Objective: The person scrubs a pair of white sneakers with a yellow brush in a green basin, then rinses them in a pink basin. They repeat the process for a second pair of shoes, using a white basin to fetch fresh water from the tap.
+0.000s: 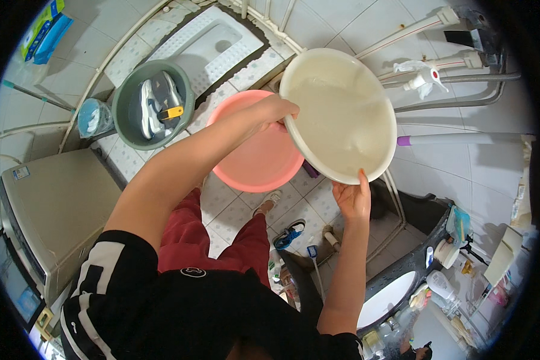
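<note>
A large cream plastic basin (337,117) is held up and tilted between my hands. My left hand (274,112) grips its rim at the left side; my right hand (353,198) holds the near rim, thumb on top. Cloudy liquid seems to lie in the basin. Partly beneath it, a pink plastic basin (256,173) stands on the tiled floor, with my left forearm crossing above. Farther left, a green basin (119,121) holds white-and-grey shoes (148,108) in water and a brush with a yellow handle (172,113).
A squat toilet (207,42) lies beyond the basins. A bin with a blue bag (93,118) and a washing machine (67,198) are at the left. At right are a dark counter with a white sink (384,301) and wall pipes. A blue-and-black shoe (289,235) lies near my foot.
</note>
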A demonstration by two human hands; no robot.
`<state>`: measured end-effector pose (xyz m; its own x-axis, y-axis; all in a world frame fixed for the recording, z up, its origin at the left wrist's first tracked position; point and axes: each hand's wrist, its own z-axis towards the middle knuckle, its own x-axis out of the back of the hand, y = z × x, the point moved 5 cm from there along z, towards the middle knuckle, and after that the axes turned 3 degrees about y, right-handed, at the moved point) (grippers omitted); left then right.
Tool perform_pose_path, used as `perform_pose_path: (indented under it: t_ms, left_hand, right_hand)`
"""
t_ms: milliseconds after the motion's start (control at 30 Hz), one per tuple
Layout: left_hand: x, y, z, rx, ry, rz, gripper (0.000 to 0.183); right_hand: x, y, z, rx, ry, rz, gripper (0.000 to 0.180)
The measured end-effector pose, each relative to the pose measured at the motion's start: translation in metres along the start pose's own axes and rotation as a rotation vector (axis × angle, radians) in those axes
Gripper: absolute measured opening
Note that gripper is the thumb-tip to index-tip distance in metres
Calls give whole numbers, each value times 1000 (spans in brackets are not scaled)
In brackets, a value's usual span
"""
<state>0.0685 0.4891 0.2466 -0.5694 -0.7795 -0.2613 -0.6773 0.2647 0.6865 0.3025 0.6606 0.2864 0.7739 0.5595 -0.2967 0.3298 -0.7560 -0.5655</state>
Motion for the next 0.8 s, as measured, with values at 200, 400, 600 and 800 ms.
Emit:
perform_pose_path:
  t_ms: [200,400,600,800]
  left_hand:
    - [3,4,-25,12,-42,-2,46]
    - [100,-119,-64,64,122,-198,53]
    - [297,-340,-205,452,607,162,36]
    - [357,-453,-397,761,909,20,29]
  right_hand:
    - [-5,-1,24,93,177,142,39]
    - [-9,1,20,132,200,201,31]
    - [-27,-1,15,164,167,186,35]
    - [-16,2,25,195,103,180,54]
